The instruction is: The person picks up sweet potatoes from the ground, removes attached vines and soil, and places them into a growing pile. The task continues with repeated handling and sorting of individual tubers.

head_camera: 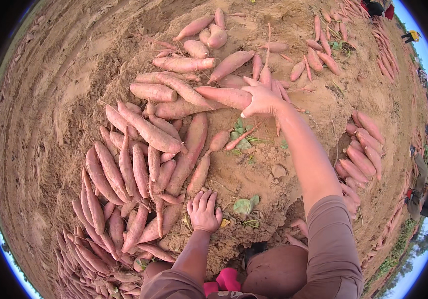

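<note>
My right hand [260,98] reaches forward and grips the thick end of a long pink-skinned sweet potato [224,95]. Its tapered end points left over other roots. A sweet potato with a long thin tail [266,74] stands just beyond my knuckles. My left hand [203,212] lies palm down on the sandy soil and holds nothing. Its fingertips are close to the lower end of a slim sweet potato [200,175]. Left of it spreads a heap of sweet potatoes [139,175], with fine roots and soil on their skins.
Loose sweet potatoes [195,48] lie farther ahead, and another cluster [363,149] sits to the right. Green leaves [244,205] poke from the soil before my knees. A broken soil edge [273,228] runs near my legs. Other people [425,200] are along the far right.
</note>
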`<control>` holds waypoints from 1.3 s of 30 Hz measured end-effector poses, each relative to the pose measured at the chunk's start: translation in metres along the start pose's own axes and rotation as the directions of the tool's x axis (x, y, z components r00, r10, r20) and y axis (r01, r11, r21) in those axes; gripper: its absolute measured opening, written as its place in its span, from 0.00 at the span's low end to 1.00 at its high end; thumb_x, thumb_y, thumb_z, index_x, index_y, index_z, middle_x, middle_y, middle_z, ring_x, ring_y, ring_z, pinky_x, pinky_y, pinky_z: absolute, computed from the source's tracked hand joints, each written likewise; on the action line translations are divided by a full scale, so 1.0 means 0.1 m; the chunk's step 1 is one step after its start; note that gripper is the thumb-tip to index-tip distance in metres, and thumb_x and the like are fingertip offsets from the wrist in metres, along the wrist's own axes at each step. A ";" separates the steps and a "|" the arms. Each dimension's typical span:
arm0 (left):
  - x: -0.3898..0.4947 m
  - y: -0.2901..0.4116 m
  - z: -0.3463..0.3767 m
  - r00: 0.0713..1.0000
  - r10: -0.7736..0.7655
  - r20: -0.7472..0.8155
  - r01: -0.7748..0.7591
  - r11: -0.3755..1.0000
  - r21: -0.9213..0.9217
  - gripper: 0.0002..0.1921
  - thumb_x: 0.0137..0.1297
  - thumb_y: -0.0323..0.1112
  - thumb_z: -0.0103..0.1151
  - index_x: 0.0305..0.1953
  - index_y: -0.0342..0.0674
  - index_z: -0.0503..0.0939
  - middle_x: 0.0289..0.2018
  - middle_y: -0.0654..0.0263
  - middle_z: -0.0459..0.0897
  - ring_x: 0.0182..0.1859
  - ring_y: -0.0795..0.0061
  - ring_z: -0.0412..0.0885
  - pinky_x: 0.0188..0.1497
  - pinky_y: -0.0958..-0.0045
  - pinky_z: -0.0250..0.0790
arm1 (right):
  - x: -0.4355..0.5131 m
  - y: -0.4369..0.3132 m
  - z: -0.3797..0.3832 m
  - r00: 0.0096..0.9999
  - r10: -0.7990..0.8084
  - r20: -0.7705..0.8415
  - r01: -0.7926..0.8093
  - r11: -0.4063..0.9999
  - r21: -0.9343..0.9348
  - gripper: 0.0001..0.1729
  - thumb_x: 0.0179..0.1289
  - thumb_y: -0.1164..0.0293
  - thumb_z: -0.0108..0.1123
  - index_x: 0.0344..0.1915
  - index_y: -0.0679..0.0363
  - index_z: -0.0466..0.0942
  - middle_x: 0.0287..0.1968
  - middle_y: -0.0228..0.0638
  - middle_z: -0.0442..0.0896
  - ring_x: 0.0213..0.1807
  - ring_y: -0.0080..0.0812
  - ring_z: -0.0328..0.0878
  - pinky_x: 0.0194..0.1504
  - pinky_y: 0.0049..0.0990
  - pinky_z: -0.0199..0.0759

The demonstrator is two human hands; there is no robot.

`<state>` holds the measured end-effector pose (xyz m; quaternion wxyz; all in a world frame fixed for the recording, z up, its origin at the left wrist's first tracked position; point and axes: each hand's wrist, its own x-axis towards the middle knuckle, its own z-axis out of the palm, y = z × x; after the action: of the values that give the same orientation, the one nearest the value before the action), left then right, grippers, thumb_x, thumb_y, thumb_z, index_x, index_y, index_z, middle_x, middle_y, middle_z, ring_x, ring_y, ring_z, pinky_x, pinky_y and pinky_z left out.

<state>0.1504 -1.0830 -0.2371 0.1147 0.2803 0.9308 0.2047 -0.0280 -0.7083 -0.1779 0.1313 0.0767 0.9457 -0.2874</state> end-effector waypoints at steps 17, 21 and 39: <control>0.02 0.01 0.01 0.999 0.015 -0.035 -0.014 1.000 0.005 0.27 0.52 0.42 0.59 0.58 0.51 0.77 0.59 0.69 0.75 0.66 0.64 0.67 0.69 0.52 0.53 | -0.66 0.13 0.60 0.990 0.131 -0.047 -0.055 0.678 0.733 0.47 0.45 0.66 0.75 0.66 0.71 0.67 0.60 0.41 0.76 0.64 0.35 0.70 0.67 0.30 0.60; 0.01 0.01 0.02 1.000 0.011 -0.021 -0.010 0.999 0.033 0.28 0.52 0.42 0.59 0.58 0.51 0.76 0.60 0.69 0.74 0.66 0.64 0.66 0.69 0.53 0.53 | -0.99 0.18 0.54 0.973 0.226 0.047 -0.100 0.230 0.968 0.42 0.48 0.67 0.72 0.63 0.71 0.70 0.55 0.39 0.79 0.58 0.32 0.75 0.59 0.30 0.70; 0.01 0.01 0.04 0.999 -0.001 -0.055 0.002 1.000 0.011 0.27 0.53 0.42 0.59 0.58 0.50 0.76 0.60 0.68 0.73 0.66 0.63 0.66 0.69 0.52 0.53 | -1.46 -0.73 0.74 0.875 0.014 0.484 0.085 0.980 -0.182 0.46 0.33 0.48 0.75 0.58 0.52 0.82 0.77 0.54 0.52 0.72 0.58 0.58 0.72 0.44 0.55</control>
<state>0.1519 -1.0804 -0.2405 0.0879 0.2745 0.9349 0.2073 0.1104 -0.8203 -0.1558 0.3643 -0.0283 0.9082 -0.2043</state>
